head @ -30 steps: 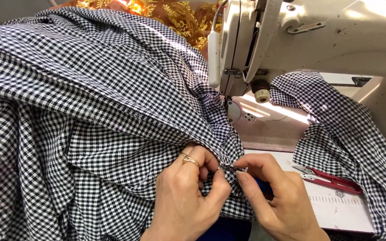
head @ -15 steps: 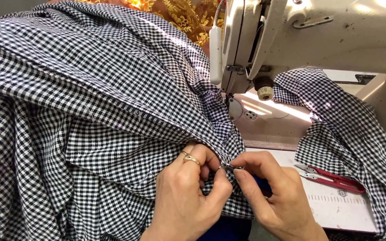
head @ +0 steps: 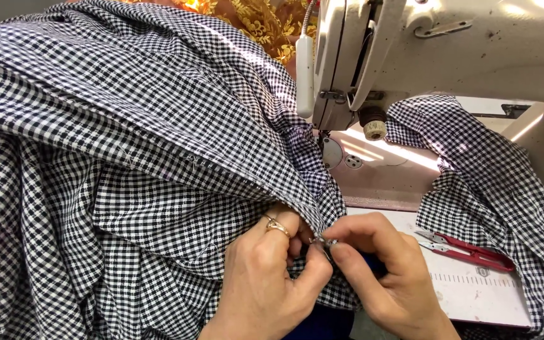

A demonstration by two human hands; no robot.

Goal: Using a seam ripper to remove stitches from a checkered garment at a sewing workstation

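Note:
A large black-and-white checked fabric is heaped over the table and my lap. My left hand, with a ring on one finger, pinches the fabric's folded edge near the bottom centre. Facing it, my right hand grips the same edge at a small metal piece between thumb and forefinger. The two hands' fingertips almost touch. What the metal piece is stays partly hidden by the fingers.
A cream sewing machine stands at the back right, its needle area just beyond the hands. Red thread snips lie on a white ruled plate to the right. More checked fabric drapes over the machine bed.
The hands stay in the same place pinching the fabric edge; only the fingers shift slightly. The view has drifted a little.

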